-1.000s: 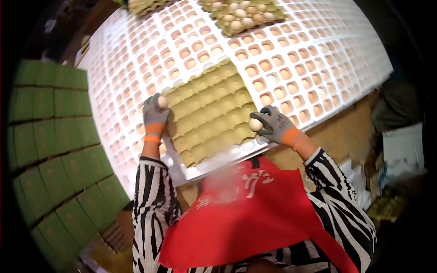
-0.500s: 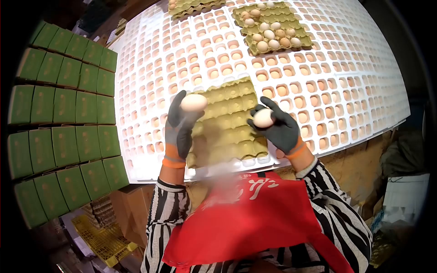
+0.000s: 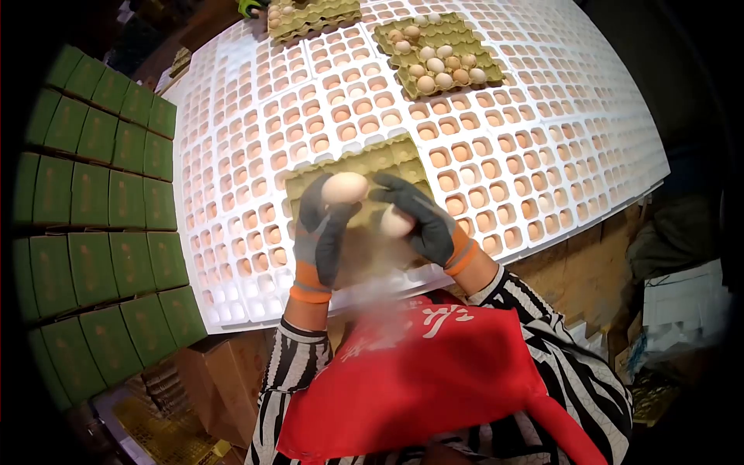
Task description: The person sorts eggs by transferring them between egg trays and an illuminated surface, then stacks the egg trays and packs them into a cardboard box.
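Observation:
In the head view, my left hand (image 3: 319,229), in a grey glove with an orange cuff, holds a pale egg (image 3: 345,188) at its fingertips. My right hand (image 3: 425,221), gloved the same way, is closed around another egg (image 3: 397,222), partly covered by the fingers. Both hands are close together above an empty yellow-green pulp tray (image 3: 403,155), whose near part is blurred. Around that tray lie white foam trays (image 3: 291,167) with eggs in their square cells.
A pulp tray (image 3: 422,56) partly filled with eggs rests on the foam trays farther back. Stacked pulp trays (image 3: 310,22) stand at the top, beside a green-gloved hand (image 3: 248,8) of another person. Green boxes (image 3: 93,201) are piled at left, a cardboard box (image 3: 225,380) below.
Both hands have come inward over the pulp tray, each with its egg. The right hand has moved left, close to the left hand. The camera view has shifted.

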`<state>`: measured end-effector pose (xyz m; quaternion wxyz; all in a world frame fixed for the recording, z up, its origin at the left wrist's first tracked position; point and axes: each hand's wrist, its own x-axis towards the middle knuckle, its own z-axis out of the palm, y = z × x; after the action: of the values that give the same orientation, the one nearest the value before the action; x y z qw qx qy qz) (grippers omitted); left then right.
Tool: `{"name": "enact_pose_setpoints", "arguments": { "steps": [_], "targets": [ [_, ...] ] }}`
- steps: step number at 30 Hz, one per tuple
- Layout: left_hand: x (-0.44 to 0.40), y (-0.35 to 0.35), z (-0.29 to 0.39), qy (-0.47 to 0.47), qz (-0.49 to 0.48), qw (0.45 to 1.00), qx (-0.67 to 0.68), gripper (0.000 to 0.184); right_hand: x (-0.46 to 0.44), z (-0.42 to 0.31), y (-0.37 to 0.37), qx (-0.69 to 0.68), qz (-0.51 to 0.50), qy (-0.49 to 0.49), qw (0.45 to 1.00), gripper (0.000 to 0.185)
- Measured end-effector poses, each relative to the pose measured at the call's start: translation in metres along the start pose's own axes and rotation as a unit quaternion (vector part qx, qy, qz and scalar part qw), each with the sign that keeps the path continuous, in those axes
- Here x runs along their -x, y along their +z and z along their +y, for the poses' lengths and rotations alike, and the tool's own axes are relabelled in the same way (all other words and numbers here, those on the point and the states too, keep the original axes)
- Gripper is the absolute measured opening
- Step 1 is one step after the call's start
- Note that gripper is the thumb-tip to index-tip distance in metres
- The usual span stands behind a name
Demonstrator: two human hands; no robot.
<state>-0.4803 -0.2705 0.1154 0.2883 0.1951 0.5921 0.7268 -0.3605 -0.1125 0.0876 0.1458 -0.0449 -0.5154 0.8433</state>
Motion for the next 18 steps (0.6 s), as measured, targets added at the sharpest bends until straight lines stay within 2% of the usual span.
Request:
{"name": "enact_pose_setpoints", "arguments": {
  "steps": [1, 3, 4, 5, 6, 7, 8, 9, 12, 13, 16, 18],
  "targets": [
    [0.001, -0.002, -0.004, 0.021, -0.004, 0.999, -0.027, 0.049, 0.003, -0.001, 0.005, 0.047, -0.031, -0.032, 0.998, 0.058],
    [0.001, -0.005, -0.011, 0.048, -0.006, 0.997, -0.065, 0.047, -0.001, -0.006, 0.010, 0.041, -0.045, -0.034, 0.998, 0.059],
    [0.004, -0.009, -0.014, 0.047, -0.002, 0.996, -0.077, 0.046, -0.003, -0.002, 0.014, -0.018, -0.028, 0.000, 0.999, 0.059],
    [0.006, -0.010, -0.015, 0.080, -0.004, 0.987, -0.138, 0.044, -0.002, 0.004, 0.019, -0.082, -0.012, 0.037, 0.996, 0.058],
    [0.007, -0.016, -0.022, 0.127, -0.010, 0.972, -0.199, 0.043, -0.001, 0.007, 0.020, -0.220, -0.013, 0.070, 0.973, 0.054],
    [0.009, -0.022, -0.029, 0.174, -0.009, 0.950, -0.258, 0.042, 0.001, 0.009, 0.022, -0.367, -0.004, 0.103, 0.925, 0.051],
    [0.012, -0.022, -0.026, 0.089, 0.000, 0.990, -0.110, 0.041, 0.002, 0.011, 0.023, -0.492, 0.013, 0.134, 0.860, 0.049],
    [0.014, -0.022, -0.024, 0.011, 0.034, 0.998, 0.049, 0.040, 0.005, 0.016, 0.023, -0.511, 0.054, 0.134, 0.847, 0.048],
    [0.017, -0.031, -0.028, -0.011, 0.017, 0.993, 0.116, 0.040, 0.006, 0.019, 0.024, -0.542, 0.154, 0.139, 0.814, 0.048],
    [0.021, -0.032, -0.034, 0.034, 0.017, 0.999, 0.039, 0.040, 0.008, 0.019, 0.025, -0.548, 0.185, 0.141, 0.804, 0.048],
    [0.026, -0.038, -0.040, -0.004, 0.009, 0.998, 0.065, 0.039, 0.013, 0.008, 0.036, -0.485, 0.213, 0.125, 0.839, 0.045],
    [0.029, -0.036, -0.042, -0.032, 0.014, 0.992, 0.118, 0.039, 0.022, 0.012, 0.036, -0.369, 0.174, 0.113, 0.906, 0.047]
  ]
}}
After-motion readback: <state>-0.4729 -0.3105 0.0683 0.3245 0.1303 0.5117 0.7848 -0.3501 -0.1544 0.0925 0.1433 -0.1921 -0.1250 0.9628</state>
